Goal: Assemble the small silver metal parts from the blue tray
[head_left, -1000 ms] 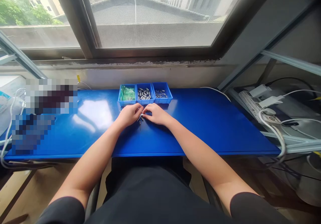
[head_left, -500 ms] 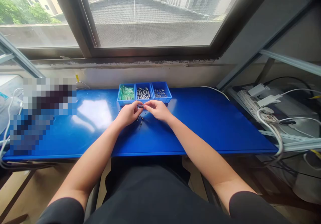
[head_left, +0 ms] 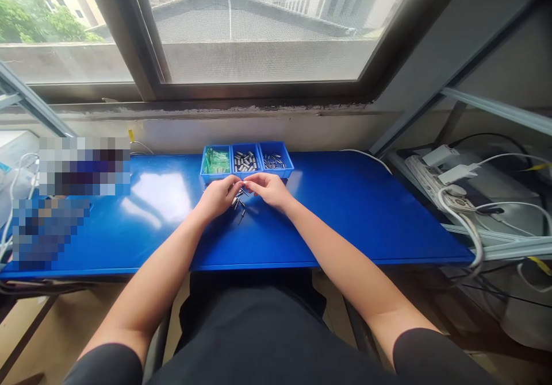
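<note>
My left hand (head_left: 221, 194) and my right hand (head_left: 271, 191) meet fingertip to fingertip just in front of a blue three-part bin (head_left: 246, 175). Both are closed in a pinch over a small part. The fingers hide most of it, so its kind cannot be told. Below the fingertips, several small metal pieces with thin shafts (head_left: 242, 215) lie loose on the blue table, partly covered by my left hand. In the bin's middle compartment are short silver and black cylinders (head_left: 245, 161). Thin metal pins (head_left: 273, 161) fill the right one, and green plastic packets (head_left: 217, 160) the left.
The blue table (head_left: 345, 212) runs beneath a window (head_left: 259, 89). A power strip (head_left: 440, 184) with white plugs and cables sits on the right, beside a metal frame. A pixelated area covers the table's left end.
A dark little cylinder showed between my fingertips before; now the fingers cover most of it. My hands stay nearly in place, and the whole view has shifted slightly.
</note>
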The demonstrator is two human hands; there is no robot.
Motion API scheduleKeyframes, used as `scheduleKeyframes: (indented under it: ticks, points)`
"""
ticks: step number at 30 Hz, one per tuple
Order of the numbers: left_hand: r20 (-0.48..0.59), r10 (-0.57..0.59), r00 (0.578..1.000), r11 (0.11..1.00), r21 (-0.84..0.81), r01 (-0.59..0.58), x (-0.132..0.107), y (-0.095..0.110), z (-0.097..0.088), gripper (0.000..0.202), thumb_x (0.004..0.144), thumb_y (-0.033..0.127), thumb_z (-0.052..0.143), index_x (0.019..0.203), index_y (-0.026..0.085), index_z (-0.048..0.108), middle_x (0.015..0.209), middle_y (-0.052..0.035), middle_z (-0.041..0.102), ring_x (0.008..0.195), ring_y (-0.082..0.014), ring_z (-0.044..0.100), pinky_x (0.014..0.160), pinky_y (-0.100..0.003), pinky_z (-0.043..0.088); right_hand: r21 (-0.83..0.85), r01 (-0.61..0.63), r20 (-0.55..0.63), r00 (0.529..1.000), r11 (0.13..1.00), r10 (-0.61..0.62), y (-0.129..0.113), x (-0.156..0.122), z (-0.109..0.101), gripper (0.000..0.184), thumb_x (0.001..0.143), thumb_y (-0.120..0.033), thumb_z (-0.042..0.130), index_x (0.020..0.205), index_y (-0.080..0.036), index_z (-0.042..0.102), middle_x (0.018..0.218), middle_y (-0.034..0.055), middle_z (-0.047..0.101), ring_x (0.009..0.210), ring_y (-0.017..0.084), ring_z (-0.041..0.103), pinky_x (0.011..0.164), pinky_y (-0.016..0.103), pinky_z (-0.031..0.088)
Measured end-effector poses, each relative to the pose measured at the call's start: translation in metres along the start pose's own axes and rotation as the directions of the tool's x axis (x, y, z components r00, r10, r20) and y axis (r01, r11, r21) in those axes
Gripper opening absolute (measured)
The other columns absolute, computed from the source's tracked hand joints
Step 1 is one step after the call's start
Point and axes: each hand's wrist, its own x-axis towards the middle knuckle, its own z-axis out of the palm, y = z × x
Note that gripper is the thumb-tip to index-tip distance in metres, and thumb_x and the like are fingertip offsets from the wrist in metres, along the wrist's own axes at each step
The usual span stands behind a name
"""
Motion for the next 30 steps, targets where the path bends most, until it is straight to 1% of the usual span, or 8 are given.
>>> scheduleKeyframes:
  ticks: [3,5,10,12,17,20,27,30]
  points:
    - [0.004,0.006,1.000,1.000,-0.029,-0.006,-0.0008,0.0014,0.0006,0.030,0.094,0.044,0.052,0.112,0.021,0.061,0.062,0.0038,0.058,0.055,-0.0120,0.052,0.056,-0.023,0.037,0.026,-0.034,-0.003,0.999,0.999,0.034,-0.0020,0.0001,-0.0006,0.041,0.069,-0.050,0.078,0.091,-0.016,0.072,0.080,0.0059,0.071,0.070,0.015,0.062,0.063,0.028,0.050]
    - [-0.001,0.013,1.000,1.000,-0.026,-0.013,-0.0009,0.0018,0.0006,0.029,0.093,0.042,0.053,0.112,0.021,0.061,0.061,0.0047,0.056,0.054,-0.0112,0.050,0.056,-0.022,0.036,0.038,-0.045,0.006,0.999,0.998,0.045,-0.0030,-0.0002,-0.0009,0.042,0.069,-0.050,0.078,0.092,-0.015,0.072,0.079,0.0057,0.071,0.070,0.015,0.062,0.063,0.028,0.050]
    - [-0.009,0.029,1.000,1.000,-0.011,-0.030,-0.0001,0.0013,-0.0009,0.031,0.096,0.044,0.047,0.093,0.020,0.066,0.069,0.0000,0.064,0.061,-0.0124,0.054,0.060,-0.024,0.038,0.051,-0.042,0.010,0.999,0.998,0.041,-0.0044,-0.0019,0.0005,0.043,0.067,-0.050,0.080,0.090,-0.015,0.071,0.078,0.0051,0.071,0.069,0.015,0.063,0.063,0.028,0.050]
    - [-0.008,0.025,1.000,0.999,-0.020,-0.025,-0.0002,0.0014,-0.0010,0.033,0.097,0.045,0.046,0.091,0.020,0.066,0.073,-0.0010,0.066,0.063,-0.0127,0.055,0.061,-0.024,0.039,0.057,-0.036,0.013,0.999,0.998,0.035,-0.0040,-0.0019,0.0010,0.043,0.067,-0.051,0.080,0.090,-0.016,0.070,0.078,0.0047,0.071,0.068,0.014,0.063,0.062,0.028,0.051]
    - [-0.045,-0.003,0.999,0.998,-0.063,0.000,-0.0015,0.0029,0.0003,0.032,0.092,0.046,0.055,0.110,0.021,0.063,0.061,0.0043,0.056,0.054,-0.0109,0.050,0.055,-0.022,0.036,0.093,-0.033,0.002,0.999,0.995,0.033,-0.0012,0.0002,0.0007,0.045,0.066,-0.053,0.080,0.090,-0.016,0.071,0.079,0.0048,0.072,0.068,0.014,0.062,0.063,0.027,0.050]
    - [-0.047,0.017,0.999,0.998,-0.067,-0.020,-0.0012,0.0026,0.0009,0.029,0.092,0.043,0.054,0.107,0.021,0.063,0.059,0.0055,0.052,0.053,-0.0101,0.047,0.056,-0.022,0.036,0.101,-0.045,0.014,0.999,0.994,0.044,-0.0008,0.0004,0.0006,0.045,0.066,-0.052,0.080,0.090,-0.015,0.071,0.077,0.0046,0.071,0.068,0.014,0.062,0.063,0.027,0.050]
    - [-0.041,0.015,0.999,0.999,-0.037,-0.017,0.0000,-0.0001,0.0001,0.031,0.097,0.043,0.045,0.090,0.019,0.063,0.077,-0.0018,0.067,0.067,-0.0135,0.057,0.064,-0.025,0.040,0.075,-0.004,0.059,0.998,0.997,0.000,-0.0026,-0.0027,0.0037,0.045,0.068,-0.053,0.079,0.090,-0.014,0.071,0.075,0.0044,0.070,0.068,0.014,0.062,0.062,0.028,0.049]
    - [-0.035,-0.001,0.999,0.998,-0.068,-0.001,-0.0014,0.0028,-0.0001,0.030,0.095,0.045,0.049,0.103,0.020,0.062,0.067,0.0020,0.061,0.058,-0.0116,0.052,0.058,-0.023,0.038,0.106,-0.006,0.030,1.000,0.994,0.003,-0.0013,-0.0014,0.0036,0.047,0.067,-0.055,0.078,0.090,-0.014,0.071,0.076,0.0047,0.070,0.068,0.014,0.062,0.063,0.028,0.050]
